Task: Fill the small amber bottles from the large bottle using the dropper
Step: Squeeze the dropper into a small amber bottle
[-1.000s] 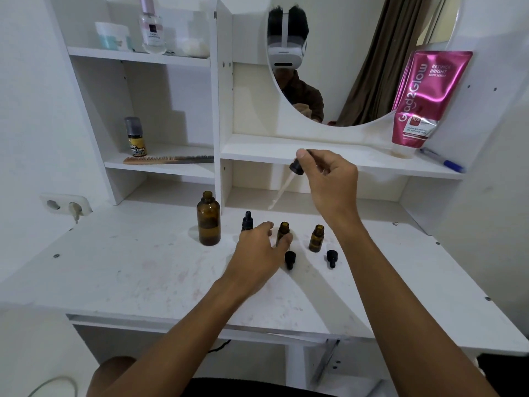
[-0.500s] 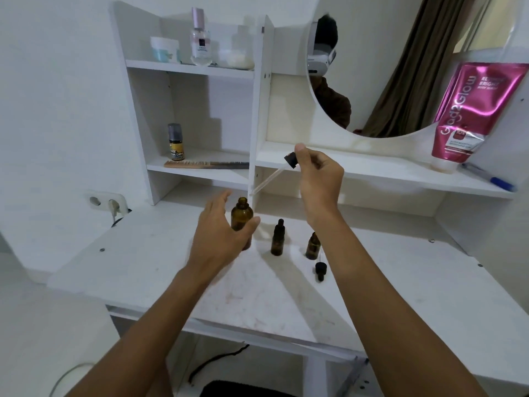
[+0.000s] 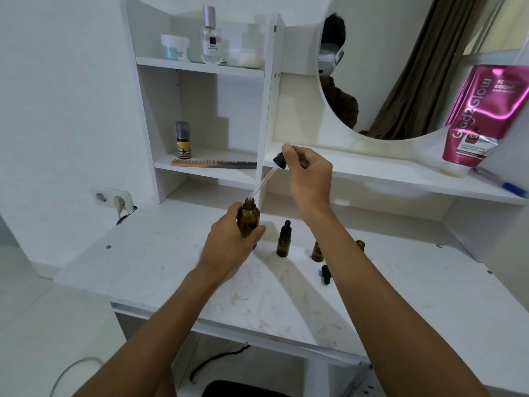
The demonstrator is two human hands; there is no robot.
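Left hand (image 3: 229,242) grips the large amber bottle (image 3: 248,217) above the tabletop (image 3: 160,262); right hand (image 3: 307,174) pinches the dropper (image 3: 267,179), tip at the mouth. I'd keep it straight, squeeze slowly.

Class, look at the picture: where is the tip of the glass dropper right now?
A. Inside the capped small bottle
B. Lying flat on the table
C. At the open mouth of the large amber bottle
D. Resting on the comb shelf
C: the right hand holds the dropper by its black bulb, slanted down so its glass tip meets the open mouth of the large amber bottle, which the left hand grips.
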